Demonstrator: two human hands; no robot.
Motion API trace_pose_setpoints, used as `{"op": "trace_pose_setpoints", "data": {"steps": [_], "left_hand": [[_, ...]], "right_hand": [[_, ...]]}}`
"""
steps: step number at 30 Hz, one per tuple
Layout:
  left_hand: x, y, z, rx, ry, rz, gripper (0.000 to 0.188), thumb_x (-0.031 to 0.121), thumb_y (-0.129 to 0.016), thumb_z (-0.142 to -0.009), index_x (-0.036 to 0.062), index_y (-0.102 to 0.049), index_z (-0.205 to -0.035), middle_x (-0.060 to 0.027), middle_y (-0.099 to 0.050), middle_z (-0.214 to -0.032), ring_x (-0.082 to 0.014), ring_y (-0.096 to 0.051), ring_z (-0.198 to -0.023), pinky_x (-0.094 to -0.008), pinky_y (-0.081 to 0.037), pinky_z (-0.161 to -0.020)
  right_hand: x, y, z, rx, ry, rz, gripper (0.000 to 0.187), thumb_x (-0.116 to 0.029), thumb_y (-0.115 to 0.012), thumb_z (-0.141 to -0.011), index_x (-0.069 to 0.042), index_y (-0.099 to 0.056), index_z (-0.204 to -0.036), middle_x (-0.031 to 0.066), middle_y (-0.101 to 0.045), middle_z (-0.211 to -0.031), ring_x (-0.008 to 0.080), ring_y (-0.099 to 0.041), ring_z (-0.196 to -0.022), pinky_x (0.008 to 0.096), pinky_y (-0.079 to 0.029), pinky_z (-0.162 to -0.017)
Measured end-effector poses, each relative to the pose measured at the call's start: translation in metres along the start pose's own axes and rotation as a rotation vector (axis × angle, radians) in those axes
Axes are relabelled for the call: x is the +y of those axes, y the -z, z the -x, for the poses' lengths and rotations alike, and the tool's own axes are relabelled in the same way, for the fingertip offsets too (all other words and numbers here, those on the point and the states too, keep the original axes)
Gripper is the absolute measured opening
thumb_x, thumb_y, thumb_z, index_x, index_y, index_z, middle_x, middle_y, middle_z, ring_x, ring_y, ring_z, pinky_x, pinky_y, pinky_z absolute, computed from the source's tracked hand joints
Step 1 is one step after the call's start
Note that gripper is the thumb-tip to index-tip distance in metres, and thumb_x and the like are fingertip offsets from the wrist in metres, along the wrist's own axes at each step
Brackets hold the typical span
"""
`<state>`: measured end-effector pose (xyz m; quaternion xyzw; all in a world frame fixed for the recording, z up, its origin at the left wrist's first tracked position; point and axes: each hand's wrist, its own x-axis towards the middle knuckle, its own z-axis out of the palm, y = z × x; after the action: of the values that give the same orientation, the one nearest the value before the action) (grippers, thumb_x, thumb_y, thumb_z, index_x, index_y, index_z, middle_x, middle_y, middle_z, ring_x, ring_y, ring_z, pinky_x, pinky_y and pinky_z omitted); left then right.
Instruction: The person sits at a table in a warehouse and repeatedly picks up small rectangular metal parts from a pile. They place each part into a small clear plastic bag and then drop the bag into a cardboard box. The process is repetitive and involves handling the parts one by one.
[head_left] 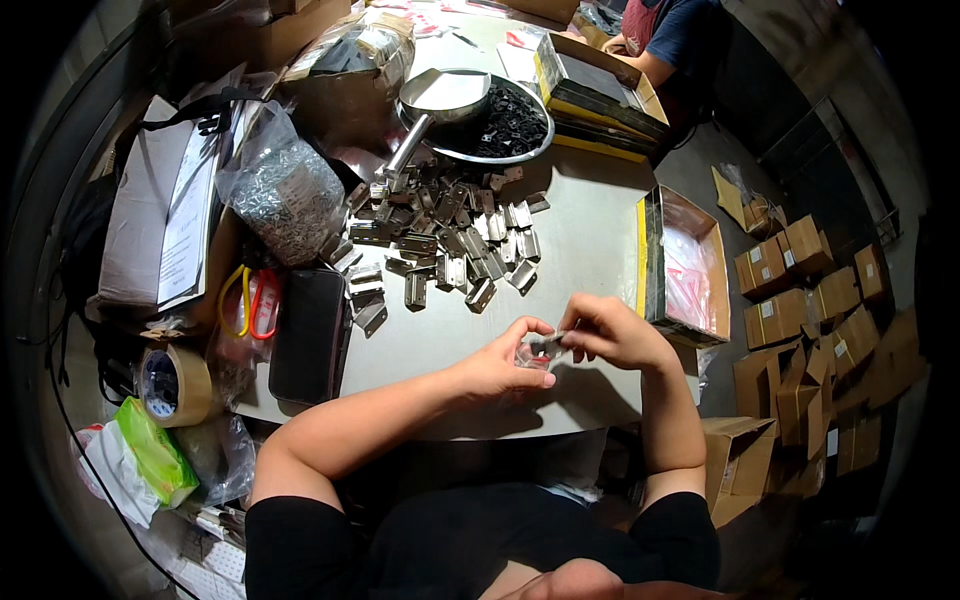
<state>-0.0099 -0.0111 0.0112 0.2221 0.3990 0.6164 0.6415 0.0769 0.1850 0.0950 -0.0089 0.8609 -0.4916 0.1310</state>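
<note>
Here we are at the front edge of the pale grey, smooth-topped desk (590,235), and all eyes are on a small clear plastic bag (527,355) held up just over it, between the person's two bare hands. The left hand (500,365) has its grip pinching that bag between thumb and fingers, thumb below, while the right hand (608,332) comes in from the other side, fingers bunched against a small dark grey piece (549,346) at the bag; whether that right grip has closed on piece or plastic, we cannot tell. Beyond the hands we see a loose heap of bent silver metal brackets (450,240), and behind it a wide round metal bowl (547,135) of small black parts, with a round silver long-handled pan (445,92) at its left side. Over on our left there's a bulging clear plastic sack of small silver hardware (290,190), and nearer us a long flat black case (305,335) with yellow and red looped handles (266,305) just beside it. On our right, near the right hand, an open yellow-edged cardboard box (652,255) holds clear bags with red markings, and at the far end we spot a co-worker in a dark blue sleeve (683,40).
</note>
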Motion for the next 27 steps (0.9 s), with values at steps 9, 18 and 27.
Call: {"op": "trace_pose_setpoints", "data": {"steps": [9,18,27], "left_hand": [[-0.01,0.003,-0.009,-0.119,-0.344,-0.359,0.076,0.02,-0.079,-0.08,0.0041,-0.031,-0.137,-0.0033,-0.05,-0.109,-0.0104,-0.05,-0.098,-0.0261,-0.044,-0.083],[0.008,-0.007,0.007,-0.112,0.014,-0.084,0.074,0.023,-0.076,-0.083,0.0102,-0.028,-0.137,0.0001,-0.052,-0.09,-0.0075,-0.05,-0.068,-0.023,-0.042,-0.056],[0.01,-0.006,0.006,-0.123,0.052,-0.125,0.072,0.025,-0.075,-0.084,0.0104,-0.028,-0.136,0.0,-0.052,-0.088,-0.0073,-0.05,-0.066,-0.0222,-0.041,-0.056]], "right_hand": [[-0.023,-0.023,-0.012,-0.054,0.072,0.229,0.021,-0.008,-0.07,-0.078,-0.001,-0.06,-0.095,0.0169,-0.068,-0.084,0.0304,-0.067,-0.073,0.0347,-0.052,-0.066],[0.01,0.004,-0.037,0.077,-0.14,-0.219,0.015,-0.015,-0.065,-0.088,-0.001,-0.07,-0.093,0.0054,-0.066,-0.078,0.0124,-0.061,-0.07,0.0287,-0.049,-0.064],[0.058,0.005,-0.083,0.292,0.064,0.365,0.019,-0.005,-0.077,-0.072,-0.007,-0.069,-0.09,0.0059,-0.05,-0.092,0.0168,-0.051,-0.076,0.0294,-0.045,-0.068]]}}
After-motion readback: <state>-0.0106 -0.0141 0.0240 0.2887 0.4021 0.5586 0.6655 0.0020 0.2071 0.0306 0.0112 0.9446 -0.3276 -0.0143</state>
